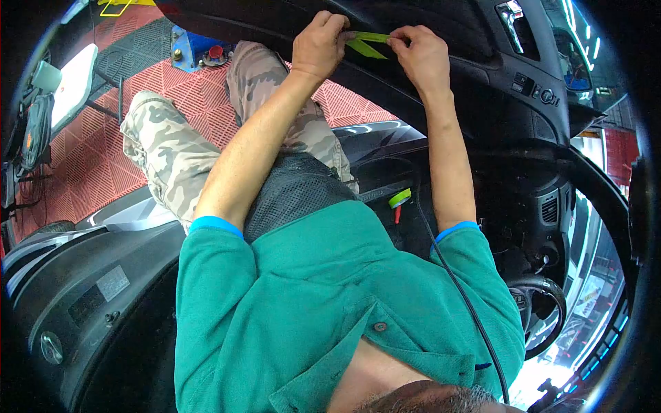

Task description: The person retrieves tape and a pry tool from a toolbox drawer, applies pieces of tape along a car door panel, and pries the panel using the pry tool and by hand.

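Observation:
At the top centre, a strip of yellow-green tape (372, 37) stretches between my two hands, in front of the dark inner door panel (454, 41). My left hand (319, 47) pinches one end of it, fingers closed. The other end is between the closed fingers of my right hand (421, 58). A loose piece of the same tape hangs down between the hands. Lower down, a roll of yellow-green tape (399, 198) lies by the car's sill, with a small red object (397, 215) just below it.
The steering wheel (551, 310) is at the lower right. Door switches (530, 86) and a side mirror (575, 62) are at the upper right. A blue metal part (189, 48) stands on the red floor tiles (89, 138). A black cable (454, 282) runs over the right shoulder.

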{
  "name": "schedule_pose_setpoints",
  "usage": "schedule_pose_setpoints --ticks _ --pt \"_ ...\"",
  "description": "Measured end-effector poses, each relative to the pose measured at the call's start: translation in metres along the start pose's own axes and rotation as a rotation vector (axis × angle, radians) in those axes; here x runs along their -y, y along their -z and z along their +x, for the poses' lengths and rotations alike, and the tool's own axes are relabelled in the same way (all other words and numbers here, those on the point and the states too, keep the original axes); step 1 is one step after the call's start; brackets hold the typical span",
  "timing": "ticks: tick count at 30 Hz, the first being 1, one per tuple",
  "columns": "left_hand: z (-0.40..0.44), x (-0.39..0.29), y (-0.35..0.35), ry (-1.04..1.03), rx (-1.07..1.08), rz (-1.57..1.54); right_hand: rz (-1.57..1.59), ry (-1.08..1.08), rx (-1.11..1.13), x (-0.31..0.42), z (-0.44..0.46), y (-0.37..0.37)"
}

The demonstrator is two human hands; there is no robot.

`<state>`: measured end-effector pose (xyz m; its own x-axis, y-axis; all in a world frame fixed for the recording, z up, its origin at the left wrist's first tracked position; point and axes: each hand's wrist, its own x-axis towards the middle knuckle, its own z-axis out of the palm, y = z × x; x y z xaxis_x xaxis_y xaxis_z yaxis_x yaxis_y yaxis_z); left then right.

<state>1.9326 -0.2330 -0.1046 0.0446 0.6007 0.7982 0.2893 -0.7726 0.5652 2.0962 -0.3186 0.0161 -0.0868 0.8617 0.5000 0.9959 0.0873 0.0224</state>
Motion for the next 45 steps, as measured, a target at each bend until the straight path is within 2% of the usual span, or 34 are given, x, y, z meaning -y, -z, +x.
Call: schedule_pose_setpoints --ticks 3,9,12,18,27,30,36,42,45 --pt "0.002 -0.006 0.007 0.036 0.05 0.045 -0.009 -0.009 0.048 -0.002 0.003 0.003" --pt "0.027 -0.036 0.034 -0.29 -0.001 0.148 -0.017 0.005 0.069 -0.006 0.006 0.002" --pt "0.04 -0.015 0.019 -0.454 0.178 0.169 -0.018 0.04 0.057 -0.006 0.006 0.002" --pt "0.044 -0.001 0.017 -0.546 0.234 0.167 -0.037 0.059 0.094 -0.014 0.007 0.002" --pt "0.051 -0.01 0.013 -0.603 0.183 0.243 -0.054 0.043 0.082 -0.01 0.005 0.004" --pt "0.054 -0.01 -0.001 -0.652 0.159 0.365 -0.058 0.048 0.07 -0.011 0.006 0.001" --pt "0.052 -0.023 -0.003 -0.575 0.249 0.256 -0.06 0.088 0.039 -0.013 0.005 0.002" --pt "0.055 -0.012 0.015 -0.627 0.287 0.048 -0.01 0.07 0.081 -0.012 0.006 0.006" --pt "0.057 -0.004 0.017 -0.653 0.294 0.084 -0.013 0.051 0.074 -0.011 0.005 0.006"
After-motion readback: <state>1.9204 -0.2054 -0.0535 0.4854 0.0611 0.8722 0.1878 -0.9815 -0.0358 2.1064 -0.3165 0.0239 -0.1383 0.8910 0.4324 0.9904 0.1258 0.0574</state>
